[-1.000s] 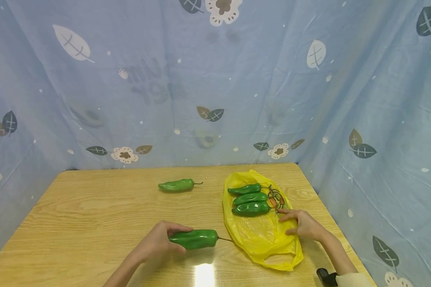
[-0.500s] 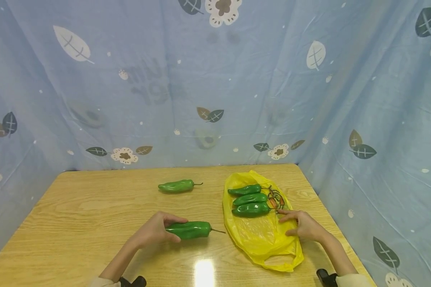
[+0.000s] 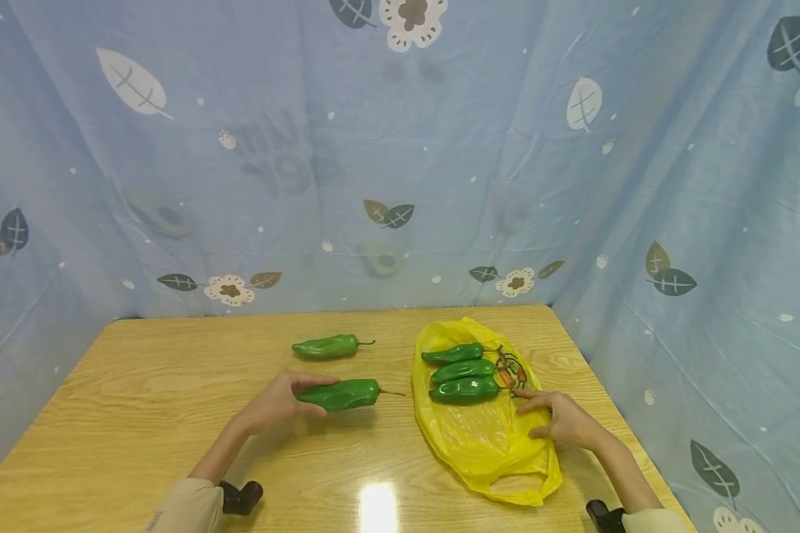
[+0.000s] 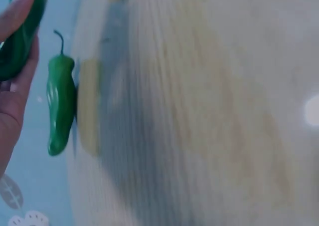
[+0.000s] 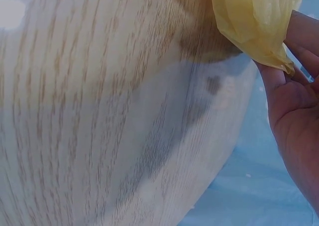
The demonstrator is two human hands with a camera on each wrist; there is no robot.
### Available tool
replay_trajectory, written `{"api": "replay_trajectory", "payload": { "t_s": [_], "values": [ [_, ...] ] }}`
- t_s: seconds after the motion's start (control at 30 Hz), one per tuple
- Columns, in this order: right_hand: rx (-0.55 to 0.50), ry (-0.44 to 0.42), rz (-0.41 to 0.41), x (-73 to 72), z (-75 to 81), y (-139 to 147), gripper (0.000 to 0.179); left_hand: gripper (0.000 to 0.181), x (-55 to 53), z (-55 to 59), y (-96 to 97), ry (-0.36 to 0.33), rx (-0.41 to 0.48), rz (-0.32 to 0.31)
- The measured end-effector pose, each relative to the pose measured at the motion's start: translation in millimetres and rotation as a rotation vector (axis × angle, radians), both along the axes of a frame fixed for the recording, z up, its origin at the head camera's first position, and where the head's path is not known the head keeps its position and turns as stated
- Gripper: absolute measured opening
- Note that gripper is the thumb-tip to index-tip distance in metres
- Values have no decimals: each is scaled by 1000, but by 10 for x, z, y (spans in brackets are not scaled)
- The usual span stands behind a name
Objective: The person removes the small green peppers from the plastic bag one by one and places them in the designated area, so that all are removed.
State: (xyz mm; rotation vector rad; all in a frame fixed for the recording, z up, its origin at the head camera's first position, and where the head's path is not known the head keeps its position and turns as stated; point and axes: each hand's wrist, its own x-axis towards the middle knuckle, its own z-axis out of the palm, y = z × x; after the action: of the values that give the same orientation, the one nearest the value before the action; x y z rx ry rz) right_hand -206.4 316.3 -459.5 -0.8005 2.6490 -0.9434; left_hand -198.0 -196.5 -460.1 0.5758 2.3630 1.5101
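My left hand (image 3: 276, 403) grips a large green pepper (image 3: 343, 394) by its tip end, the thin stem pointing right. In the left wrist view this held pepper (image 4: 22, 34) sits between thumb and fingers at the upper left. Just beyond it a lighter green pepper (image 3: 325, 346) lies on the table. To the right, a yellow plastic bag (image 3: 470, 437) lies spread flat with three green peppers (image 3: 465, 390) in a row on it. My right hand (image 3: 567, 420) holds the bag's right edge, and the right wrist view has yellow plastic (image 5: 254, 26) between thumb and fingers.
The wooden table (image 3: 173, 385) ends at a patterned blue curtain (image 3: 340, 185) behind and on both sides. A bright reflection lies near the table's front. The bag's handle loop (image 3: 520, 488) points toward the front.
My left hand has carried the large pepper away from the front and slightly left, nearer the lighter pepper. The right hand and the bag stay where they were.
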Motion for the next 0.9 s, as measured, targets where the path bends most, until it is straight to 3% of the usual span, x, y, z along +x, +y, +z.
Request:
{"api": "replay_trajectory", "payload": {
  "t_s": [0.4,0.63,0.9],
  "values": [
    [-1,3,-2,1,10,-7,34,52,-325,-73,-133,40,6,-30],
    [-4,-7,-2,0,14,-6,34,52,-415,-173,-155,36,-32,-22],
    [-3,-10,-9,6,6,-1,33,52,-471,-207,-137,37,-83,-36]
  ]
}}
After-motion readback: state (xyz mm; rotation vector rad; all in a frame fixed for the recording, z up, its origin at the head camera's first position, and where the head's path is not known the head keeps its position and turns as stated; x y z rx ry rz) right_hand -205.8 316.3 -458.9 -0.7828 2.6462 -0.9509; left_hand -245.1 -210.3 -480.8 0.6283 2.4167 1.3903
